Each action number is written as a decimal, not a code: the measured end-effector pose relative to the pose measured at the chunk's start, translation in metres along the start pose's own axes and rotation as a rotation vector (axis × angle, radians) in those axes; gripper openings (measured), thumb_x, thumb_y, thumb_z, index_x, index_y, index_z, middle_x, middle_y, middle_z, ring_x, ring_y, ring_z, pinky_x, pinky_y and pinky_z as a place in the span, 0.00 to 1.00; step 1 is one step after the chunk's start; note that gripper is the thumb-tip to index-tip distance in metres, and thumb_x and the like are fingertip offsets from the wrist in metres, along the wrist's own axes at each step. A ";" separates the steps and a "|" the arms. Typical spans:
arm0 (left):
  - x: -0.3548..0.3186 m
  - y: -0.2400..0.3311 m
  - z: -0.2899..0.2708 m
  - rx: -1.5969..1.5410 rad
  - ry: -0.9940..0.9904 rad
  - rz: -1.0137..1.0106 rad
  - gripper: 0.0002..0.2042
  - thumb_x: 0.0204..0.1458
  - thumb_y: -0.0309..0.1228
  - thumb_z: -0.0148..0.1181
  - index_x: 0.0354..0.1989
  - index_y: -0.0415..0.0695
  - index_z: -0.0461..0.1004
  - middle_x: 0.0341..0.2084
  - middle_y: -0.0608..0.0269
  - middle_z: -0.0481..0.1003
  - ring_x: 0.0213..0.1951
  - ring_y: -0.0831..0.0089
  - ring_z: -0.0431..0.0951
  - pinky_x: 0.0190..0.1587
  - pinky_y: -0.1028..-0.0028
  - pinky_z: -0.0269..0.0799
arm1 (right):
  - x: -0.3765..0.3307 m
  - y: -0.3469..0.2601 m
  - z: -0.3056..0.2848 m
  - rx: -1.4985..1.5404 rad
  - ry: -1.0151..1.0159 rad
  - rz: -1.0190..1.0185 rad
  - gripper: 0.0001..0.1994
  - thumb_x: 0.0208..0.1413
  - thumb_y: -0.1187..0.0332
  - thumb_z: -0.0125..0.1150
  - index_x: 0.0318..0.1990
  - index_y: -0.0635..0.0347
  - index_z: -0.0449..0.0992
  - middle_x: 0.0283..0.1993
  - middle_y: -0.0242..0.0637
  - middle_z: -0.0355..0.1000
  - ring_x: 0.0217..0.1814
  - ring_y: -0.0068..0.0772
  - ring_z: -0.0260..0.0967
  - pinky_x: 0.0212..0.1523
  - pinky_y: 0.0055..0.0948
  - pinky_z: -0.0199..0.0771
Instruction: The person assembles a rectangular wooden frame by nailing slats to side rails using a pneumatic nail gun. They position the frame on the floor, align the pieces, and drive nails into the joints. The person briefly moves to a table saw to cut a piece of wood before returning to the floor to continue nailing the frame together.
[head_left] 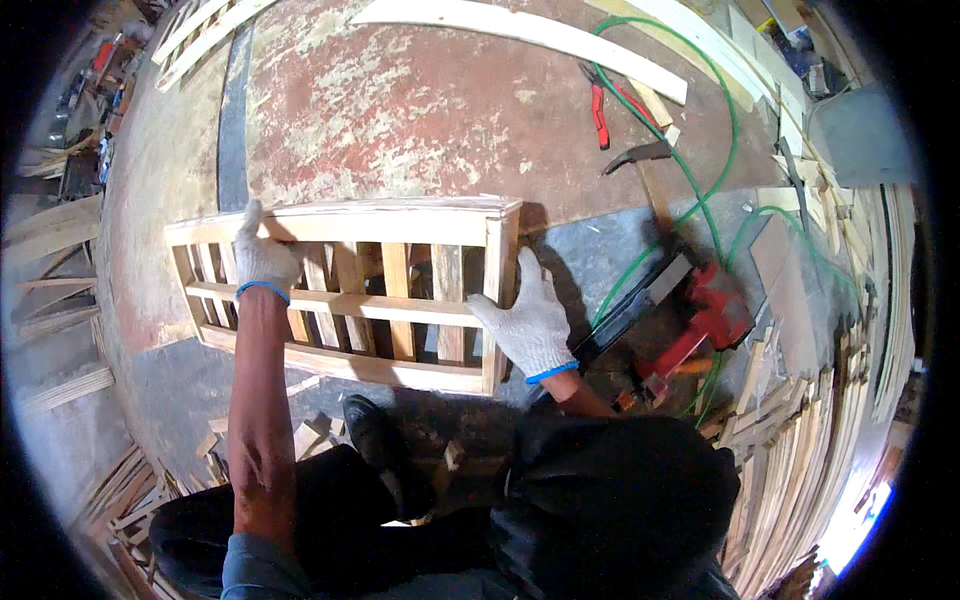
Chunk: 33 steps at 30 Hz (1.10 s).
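Observation:
A slatted wooden crate of pale, unpainted strips stands on the floor in front of me. My left hand, in a white knitted glove with a blue cuff, is closed round its top rail towards the left end. At the right end, my right hand, gloved alike, grips the corner upright, its thumb over the middle rail and its fingers along the outer side. The fingertips of both hands are partly hidden by the wood.
Right of the crate lie a red and black nail gun, a green air hose, a claw hammer and red-handled pliers. A long plank lies beyond. Wood strips are stacked at the right, and offcuts lie near my shoe.

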<state>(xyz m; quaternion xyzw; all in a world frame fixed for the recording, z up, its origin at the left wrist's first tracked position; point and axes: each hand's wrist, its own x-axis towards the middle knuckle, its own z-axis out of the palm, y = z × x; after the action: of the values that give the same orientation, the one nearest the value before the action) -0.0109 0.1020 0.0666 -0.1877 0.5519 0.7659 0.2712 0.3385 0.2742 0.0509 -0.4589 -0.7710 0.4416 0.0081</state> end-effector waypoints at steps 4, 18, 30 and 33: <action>-0.031 0.042 0.012 -0.191 -0.085 0.076 0.24 0.63 0.45 0.60 0.59 0.40 0.68 0.60 0.43 0.70 0.63 0.48 0.69 0.66 0.45 0.65 | 0.024 -0.037 -0.020 -0.107 0.157 -0.214 0.53 0.46 0.43 0.73 0.72 0.70 0.54 0.65 0.64 0.64 0.65 0.65 0.67 0.60 0.52 0.74; -0.046 0.063 0.026 -0.051 -0.240 0.458 0.31 0.56 0.27 0.65 0.66 0.33 0.59 0.63 0.44 0.64 0.65 0.55 0.66 0.67 0.63 0.68 | 0.130 0.102 -0.161 -0.618 0.656 -0.364 0.20 0.51 0.48 0.69 0.36 0.57 0.78 0.36 0.44 0.77 0.41 0.53 0.77 0.42 0.48 0.78; -0.095 0.017 0.069 -0.632 -0.129 0.321 0.19 0.53 0.25 0.69 0.50 0.36 0.69 0.53 0.51 0.70 0.56 0.62 0.73 0.62 0.63 0.74 | 0.151 0.179 -0.162 -0.792 0.097 0.201 0.29 0.53 0.39 0.57 0.48 0.54 0.83 0.46 0.53 0.81 0.52 0.58 0.79 0.54 0.52 0.75; -0.105 0.011 0.057 -0.591 -0.125 0.332 0.22 0.55 0.29 0.69 0.55 0.37 0.69 0.55 0.53 0.70 0.58 0.65 0.71 0.62 0.67 0.71 | 0.165 0.172 -0.176 -0.711 -0.107 0.297 0.26 0.51 0.45 0.62 0.48 0.56 0.83 0.50 0.48 0.81 0.54 0.53 0.79 0.55 0.51 0.77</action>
<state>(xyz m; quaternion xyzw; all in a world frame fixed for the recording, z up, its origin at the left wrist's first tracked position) 0.0653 0.1317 0.1547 -0.1184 0.3115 0.9364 0.1102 0.4369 0.5435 -0.0247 -0.5159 -0.8005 0.1667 -0.2556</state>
